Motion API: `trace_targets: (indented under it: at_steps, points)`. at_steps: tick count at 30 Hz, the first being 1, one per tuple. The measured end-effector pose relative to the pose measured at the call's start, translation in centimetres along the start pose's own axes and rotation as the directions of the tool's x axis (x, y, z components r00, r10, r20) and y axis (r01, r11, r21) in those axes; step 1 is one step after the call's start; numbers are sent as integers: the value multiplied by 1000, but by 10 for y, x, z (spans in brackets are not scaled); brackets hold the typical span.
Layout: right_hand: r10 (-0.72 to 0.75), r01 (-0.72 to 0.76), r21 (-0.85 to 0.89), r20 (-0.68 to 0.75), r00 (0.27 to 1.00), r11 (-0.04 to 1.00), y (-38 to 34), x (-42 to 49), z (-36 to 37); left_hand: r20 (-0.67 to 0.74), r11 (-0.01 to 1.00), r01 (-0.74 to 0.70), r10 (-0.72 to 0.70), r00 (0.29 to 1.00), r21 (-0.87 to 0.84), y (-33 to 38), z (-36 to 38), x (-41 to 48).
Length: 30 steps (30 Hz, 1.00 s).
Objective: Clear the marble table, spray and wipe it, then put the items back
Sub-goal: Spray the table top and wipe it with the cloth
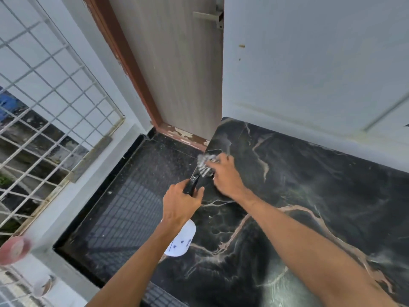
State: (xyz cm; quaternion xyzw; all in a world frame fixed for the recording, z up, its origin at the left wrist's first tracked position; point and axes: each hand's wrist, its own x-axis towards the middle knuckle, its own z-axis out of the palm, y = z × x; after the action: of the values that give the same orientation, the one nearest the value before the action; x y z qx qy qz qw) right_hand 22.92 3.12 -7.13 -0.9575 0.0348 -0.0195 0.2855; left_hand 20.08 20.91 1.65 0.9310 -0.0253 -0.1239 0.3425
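Note:
The black marble table (309, 196) with tan veins fills the right half of the view. My right hand (223, 173) presses a grey-and-white cloth (204, 163) onto the table's far left corner. My left hand (179, 204) grips a spray bottle by its black trigger head (192, 185). The bottle's white body (181, 240) hangs below my wrist over the table's left edge. A pale wet smear (223, 140) lies on the marble just beyond the cloth.
A grey door (177, 74) in a brown frame stands behind the table's left corner. Left of the table lies dark floor (132, 196), then a ledge with a white window grille (44, 96). A pink cup (13, 249) and a small bowl (43, 284) sit at the lower left.

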Motion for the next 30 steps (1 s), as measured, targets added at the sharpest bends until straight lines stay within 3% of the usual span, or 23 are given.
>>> trace_targets:
  at_steps: [2,4,6,8,12,14,16,17,20,24,27,30]
  points:
    - [-221,226,-17,133,966,974,-8,-21,4,-31,999,27,-28,999,-23,-4,2,-6]
    - [-319,332,-44,185,930,942,4,-12,-4,-73,1000,29,-30,997,-11,-1,5,-14]
    - [-138,142,-34,83,987,989,16,21,-11,-113,999,50,-50,992,-4,2,8,-19]
    - [83,-83,2,-39,996,997,8,43,-14,-147,997,73,-73,986,-6,7,9,-24]
    - [-195,200,-29,115,974,979,12,14,-12,-152,996,88,-84,985,25,23,12,-32]
    - [-22,22,-11,22,1000,1000,53,7,-38,-135,997,78,-75,988,21,36,18,-34]
    - [267,-265,35,-102,958,964,99,-1,-71,-101,998,60,-58,993,22,51,29,-36]
    - [336,-337,10,-114,935,941,117,-11,-84,-79,999,47,-45,996,26,58,35,-37]
    - [372,-385,-57,-154,915,921,155,-56,-114,-5,999,20,-19,1000,29,84,59,-39]
    - [565,-562,91,-245,788,822,191,-88,-139,47,999,5,-7,999,51,121,94,-34]
    - [587,-570,140,-216,781,810,200,-96,-149,93,996,-41,33,995,82,142,112,-30]
    - [664,-631,205,-242,708,748,208,-88,-156,139,992,-98,87,986,77,149,114,-20]
